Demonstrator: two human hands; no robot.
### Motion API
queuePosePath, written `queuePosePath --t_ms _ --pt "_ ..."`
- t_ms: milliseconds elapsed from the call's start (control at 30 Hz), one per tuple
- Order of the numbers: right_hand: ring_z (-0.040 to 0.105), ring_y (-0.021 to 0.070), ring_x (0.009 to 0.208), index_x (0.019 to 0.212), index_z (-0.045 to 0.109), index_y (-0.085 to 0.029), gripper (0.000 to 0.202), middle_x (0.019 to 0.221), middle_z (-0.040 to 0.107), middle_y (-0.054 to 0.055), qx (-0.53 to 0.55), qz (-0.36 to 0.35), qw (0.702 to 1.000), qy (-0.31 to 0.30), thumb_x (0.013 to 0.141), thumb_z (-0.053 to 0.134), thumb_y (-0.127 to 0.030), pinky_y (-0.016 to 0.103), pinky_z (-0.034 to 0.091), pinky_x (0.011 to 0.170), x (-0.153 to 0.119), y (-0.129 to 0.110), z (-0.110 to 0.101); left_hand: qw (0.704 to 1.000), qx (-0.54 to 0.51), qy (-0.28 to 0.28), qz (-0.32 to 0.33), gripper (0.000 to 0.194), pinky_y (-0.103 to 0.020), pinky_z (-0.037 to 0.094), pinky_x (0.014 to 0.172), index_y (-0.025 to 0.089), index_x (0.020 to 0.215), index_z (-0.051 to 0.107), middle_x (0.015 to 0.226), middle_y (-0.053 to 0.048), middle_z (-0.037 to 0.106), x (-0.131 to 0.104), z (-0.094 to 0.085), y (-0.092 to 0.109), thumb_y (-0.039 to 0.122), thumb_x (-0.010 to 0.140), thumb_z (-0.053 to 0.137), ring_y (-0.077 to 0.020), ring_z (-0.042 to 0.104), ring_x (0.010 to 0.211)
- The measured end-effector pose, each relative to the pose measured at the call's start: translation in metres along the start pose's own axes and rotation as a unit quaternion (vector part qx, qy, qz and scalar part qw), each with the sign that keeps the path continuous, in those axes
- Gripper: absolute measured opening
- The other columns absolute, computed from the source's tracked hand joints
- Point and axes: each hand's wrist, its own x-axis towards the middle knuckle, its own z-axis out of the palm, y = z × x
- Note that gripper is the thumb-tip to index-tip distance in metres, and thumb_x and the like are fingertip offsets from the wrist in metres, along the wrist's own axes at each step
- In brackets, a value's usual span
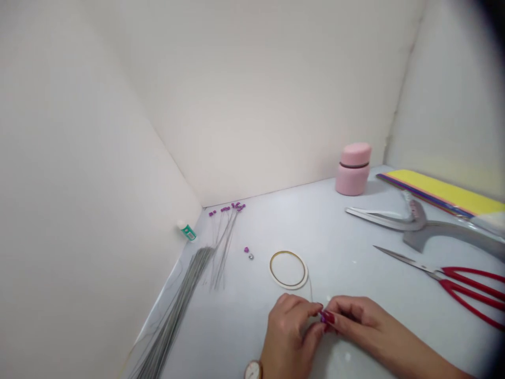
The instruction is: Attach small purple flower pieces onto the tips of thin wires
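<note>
Left hand point(288, 337), right hand point(366, 322): fingers clamped on small purple piece point(323, 318), material unclear; uneven pinch could crush or drop it.

A round watch point(253, 370) is on the left hand's point(287, 332) wrist; the watch has a white face and a gold-coloured rim; up from the watch, the nails point(329, 318) of that hand and the right hand point(361, 322) are painted dark red.
</note>
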Motion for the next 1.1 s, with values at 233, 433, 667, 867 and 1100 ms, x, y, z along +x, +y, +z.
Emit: queuePosePath --t_ms 233,433,667,867,1100 --pt "0.044 0.0123 0.058 0.063 0.052 -0.016 0.027 0.058 0.046 -0.004 -0.009 0.013 1.0 0.004 0.077 0.053 -0.038 0.021 0.033 0.054 0.0 0.001 0.0 0.999 0.001 0.018 0.026 0.014 -0.031 0.044 0.059 0.014 0.074 0.064 0.065 -0.008 0.066 -0.001 0.003 0.0 0.004 0.069 0.055 -0.0184 0.057 0.065" --pt "0.048 0.0145 0.06 0.063 0.053 -0.017 0.023 0.059 0.051 -0.002 -0.103 -0.014 0.994 0.026 0.08 0.048 -0.033 0.022 0.037 0.055 -0.001 0.003 0.006 0.998 0.022 0.048 -0.022 0.011 -0.029 0.043 0.053 0.016 0.059 0.058 0.055 -0.005 0.061 -0.003 0.012 -0.004 0.005 0.059 0.058 -0.0174 0.056 0.057" --pt "0.057 0.0191 0.068 0.077 0.059 -0.02 0.021 0.073 0.062 0.004 -0.196 -0.043 0.979 0.032 0.082 0.043 -0.033 0.026 0.043 0.063 0.0 0.009 0.0 0.998 0.048 -0.013 -0.032 0.027 -0.026 0.048 0.07 0.018 0.088 0.063 0.08 -0.004 0.068 0.004 -0.005 -0.006 0.012 0.062 0.066 -0.0171 0.06 0.077" --pt "0.058 0.0219 0.073 0.083 0.061 -0.022 0.025 0.08 0.062 0.006 -0.276 -0.06 0.957 0.066 0.081 0.044 -0.039 0.031 0.045 0.066 0.0 0.023 -0.006 0.938 0.257 0.153 -0.172 0.018 -0.034 0.044 0.081 0.016 0.087 0.06 0.089 -0.008 0.063 0.017 -0.094 -0.06 0.016 0.083 0.042 -0.0201 0.057 0.086" --pt "0.058 0.0227 0.08 0.089 0.062 -0.023 0.027 0.086 0.064 0.006 -0.226 -0.062 0.97 0.071 0.083 0.043 -0.042 0.03 0.046 0.071 0.002 0.034 -0.007 0.85 0.366 0.147 -0.349 0.02 -0.039 0.049 0.072 0.014 0.097 0.058 0.097 -0.005 0.062 -0.011 -0.156 -0.133 0.027 0.083 0.053 -0.0182 0.061 0.082"
